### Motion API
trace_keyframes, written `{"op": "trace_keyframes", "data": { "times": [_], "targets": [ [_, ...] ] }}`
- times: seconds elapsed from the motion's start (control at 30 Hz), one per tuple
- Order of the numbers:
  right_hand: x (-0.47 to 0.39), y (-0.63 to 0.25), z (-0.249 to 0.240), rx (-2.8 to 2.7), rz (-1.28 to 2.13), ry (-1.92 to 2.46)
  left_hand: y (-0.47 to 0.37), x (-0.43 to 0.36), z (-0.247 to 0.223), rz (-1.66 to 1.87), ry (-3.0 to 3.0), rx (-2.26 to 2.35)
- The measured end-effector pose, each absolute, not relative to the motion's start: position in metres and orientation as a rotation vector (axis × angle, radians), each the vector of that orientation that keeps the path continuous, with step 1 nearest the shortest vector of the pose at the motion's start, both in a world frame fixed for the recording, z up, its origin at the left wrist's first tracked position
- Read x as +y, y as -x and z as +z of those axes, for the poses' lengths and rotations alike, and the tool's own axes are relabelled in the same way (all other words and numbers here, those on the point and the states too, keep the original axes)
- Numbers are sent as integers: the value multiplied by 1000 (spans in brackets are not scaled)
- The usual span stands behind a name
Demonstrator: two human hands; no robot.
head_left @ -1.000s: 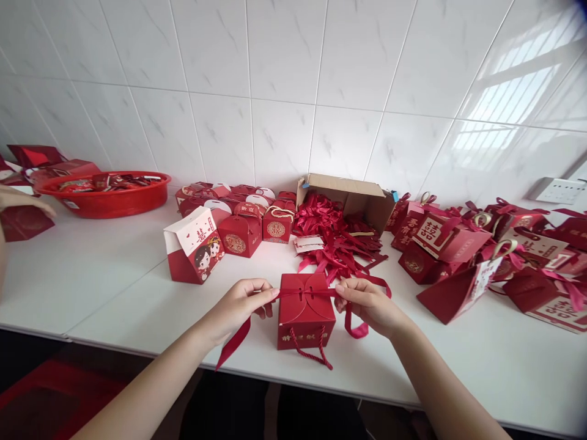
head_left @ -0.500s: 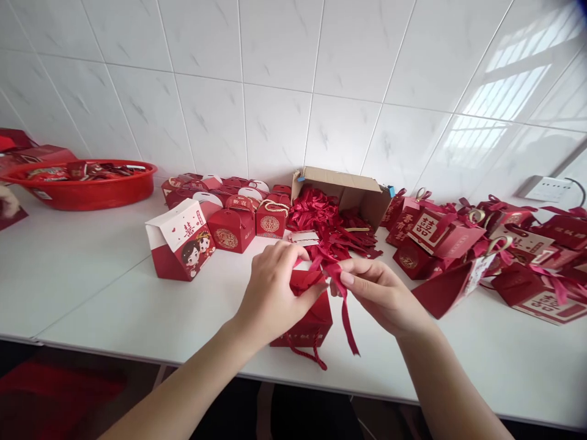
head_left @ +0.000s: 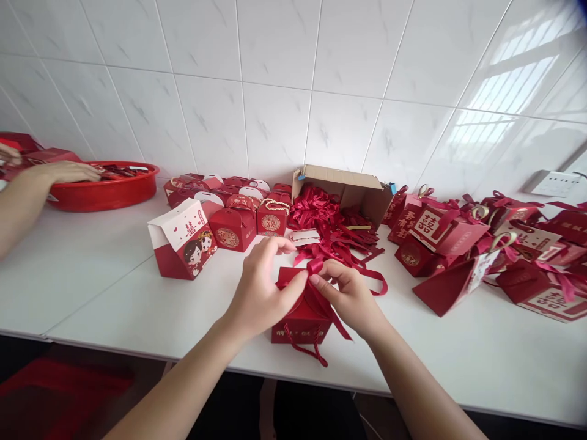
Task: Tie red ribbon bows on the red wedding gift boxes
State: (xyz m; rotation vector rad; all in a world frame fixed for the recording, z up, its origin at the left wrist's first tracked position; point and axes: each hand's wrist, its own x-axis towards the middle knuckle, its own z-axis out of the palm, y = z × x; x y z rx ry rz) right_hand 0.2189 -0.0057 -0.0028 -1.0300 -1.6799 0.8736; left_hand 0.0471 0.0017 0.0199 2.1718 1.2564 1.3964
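Note:
A red gift box (head_left: 300, 333) with a twisted red cord handle (head_left: 307, 353) stands at the front of the white table, under both hands. Above its top, a red ribbon (head_left: 315, 264) forms a small loop, and its ends trail to the right and down the box. My left hand (head_left: 266, 287) comes in from the left with its thumb at the ribbon's loop; the forefinger is curved above. My right hand (head_left: 348, 293) pinches the ribbon from the right between thumb and fingers. The fingers partly hide the place where the ribbon crosses.
Behind lies an open cardboard box (head_left: 353, 177) spilling red ribbons (head_left: 316, 211). Several red boxes (head_left: 233, 229) and a white-topped box (head_left: 183, 244) stand left; ribboned boxes (head_left: 444, 229) crowd the right. Another person's hand (head_left: 76, 172) reaches into a red basin (head_left: 105, 198).
Both hands have drawn closer together over the box. The ribbon now shows a loop, and one strand extends right. The other person's hand has moved into the basin.

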Motion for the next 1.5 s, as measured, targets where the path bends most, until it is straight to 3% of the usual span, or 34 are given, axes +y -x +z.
{"op": "trace_keyframes", "data": {
  "times": [0.27,0.37,0.73,1.0,1.5],
  "targets": [
    [-7,-212,-12,-1467,1288,869,-16,17,-18,895,-1478,1109],
    [-8,-208,-8,-1458,1267,936,-13,20,-21,753,-1306,1018],
    [-9,-186,-7,-1570,641,1307,-6,-8,33,827,-1618,1035],
    [-16,-193,-3,-1845,567,1110,-43,2,65,898,-1838,870],
    [-11,-189,-16,-1353,807,1085,-29,13,8,1134,-1740,1112]
  ]
}}
